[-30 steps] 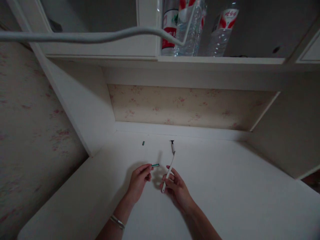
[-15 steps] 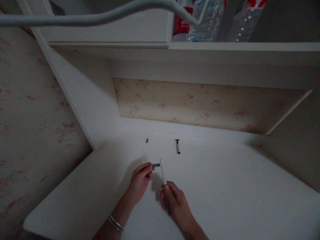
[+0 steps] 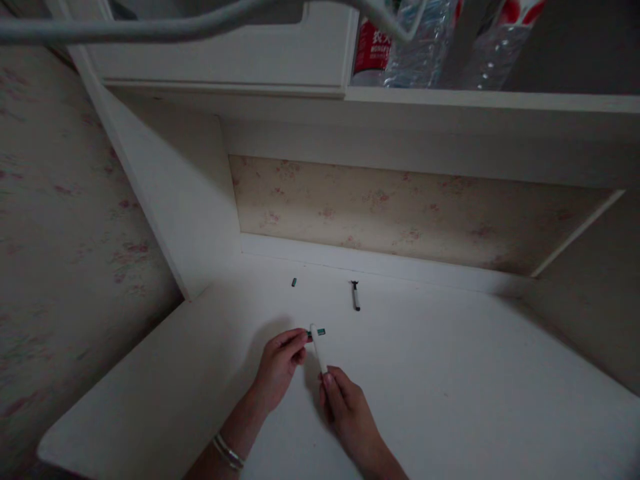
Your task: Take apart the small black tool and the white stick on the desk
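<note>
1. Green strip point(image 3: 321, 331): I have it by its near end, up above the surface point(image 3: 450, 387), its other end poking out past the white stick.
2. My left hand point(image 3: 280, 363) is closed to a pinch, thumb and fingertips gripping the strip.
3. My right hand point(image 3: 347, 407) is wrapped around the lower part of the white stick point(image 3: 318, 350), whose tip crosses in front of the strip; I can't tell whether they touch.
4. To bring tip and strip together well, I'd hold the left pinch steady, turn the stick until the two sit square, and press lightly, fingertips clear of the strip's long edges.
5. So the strip lies between my hands, right of the left fingertips and beyond the right hand.
6. Farther out lie a second green piece point(image 3: 294, 282) and a black-and-white handle point(image 3: 355, 297).
</note>
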